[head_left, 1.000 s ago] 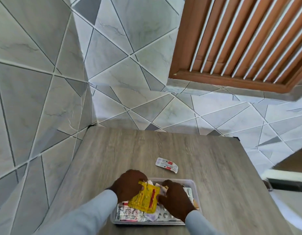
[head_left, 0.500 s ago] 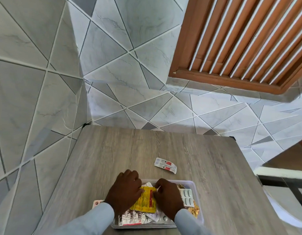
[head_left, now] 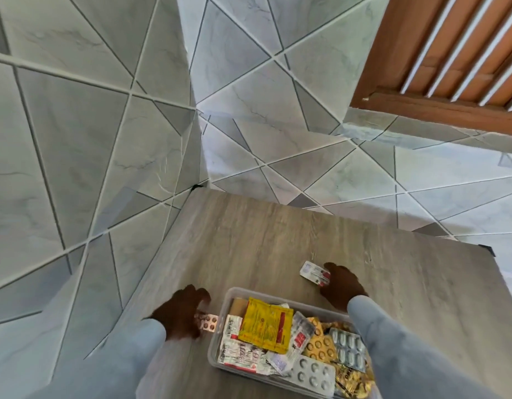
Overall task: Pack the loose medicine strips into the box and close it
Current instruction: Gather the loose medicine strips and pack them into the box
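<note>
Now both hands have left the box and spread to the last loose strips on the bench. Right hand fingers curl onto the white strip beyond the box; left hand fingers close on the pink strip beside it. Packing looks nearly done; no lid in view.

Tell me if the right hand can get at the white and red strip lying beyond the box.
Probably yes: the right hand already touches the white and red strip on bare table, with nothing between them.
</note>
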A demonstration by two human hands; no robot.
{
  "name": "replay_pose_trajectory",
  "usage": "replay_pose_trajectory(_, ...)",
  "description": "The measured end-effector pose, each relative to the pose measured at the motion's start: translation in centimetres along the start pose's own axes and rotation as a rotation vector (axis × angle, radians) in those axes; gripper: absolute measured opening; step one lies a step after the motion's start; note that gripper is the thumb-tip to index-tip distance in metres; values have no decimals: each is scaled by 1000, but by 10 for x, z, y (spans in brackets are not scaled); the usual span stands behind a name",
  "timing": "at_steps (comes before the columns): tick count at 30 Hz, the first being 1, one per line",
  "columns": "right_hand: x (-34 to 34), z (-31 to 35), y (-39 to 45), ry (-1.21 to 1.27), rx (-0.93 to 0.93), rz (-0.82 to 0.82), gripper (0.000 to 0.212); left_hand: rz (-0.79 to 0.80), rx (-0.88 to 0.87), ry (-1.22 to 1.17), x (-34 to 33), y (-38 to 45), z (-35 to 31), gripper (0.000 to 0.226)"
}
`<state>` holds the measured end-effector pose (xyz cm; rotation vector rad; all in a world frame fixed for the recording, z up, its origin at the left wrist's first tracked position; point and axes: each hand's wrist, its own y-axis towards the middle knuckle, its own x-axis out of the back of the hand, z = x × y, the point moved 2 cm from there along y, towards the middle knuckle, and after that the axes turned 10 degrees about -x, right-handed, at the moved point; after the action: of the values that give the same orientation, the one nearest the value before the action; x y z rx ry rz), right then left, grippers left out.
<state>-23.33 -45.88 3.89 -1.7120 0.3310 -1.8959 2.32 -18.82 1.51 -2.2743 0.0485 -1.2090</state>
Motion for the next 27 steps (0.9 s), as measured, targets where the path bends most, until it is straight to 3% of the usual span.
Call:
replay_pose_trajectory(5,-7,9,4,-187,13,-73,50,-35,13,174,-3,2,-9,36)
replay_pose_trajectory(8,-6,12,0,-141,5,-86,54,-29,109,107,1,0,-6,36)
replay_pose_trajectory(13,15,10,-27,220,34,-269,46,-101,115,-93,8,-4,6,27)
replay_pose_trajectory(17,25,-1,-67,546,75,-271,20,-388,101,-319,36,-10,-8,26)
replay_pose_trajectory(19,22,-12,-89,540,67,-329,8,-463,4,-441,49,-10,-34,28)
replay_pose_trajectory(21,12,-26,-110,496,38,-409,6,-404,-179,-527,54,-11,-74,36)
replay_pose_trajectory(23,-5,-37,-133,395,27,-468,20,-287,-348,-576,39,-9,-113,35)
replay_pose_trajectory(27,-40,-50,-164,75,-11,-497,40,-182,-503,-499,-4,-6,-178,19)
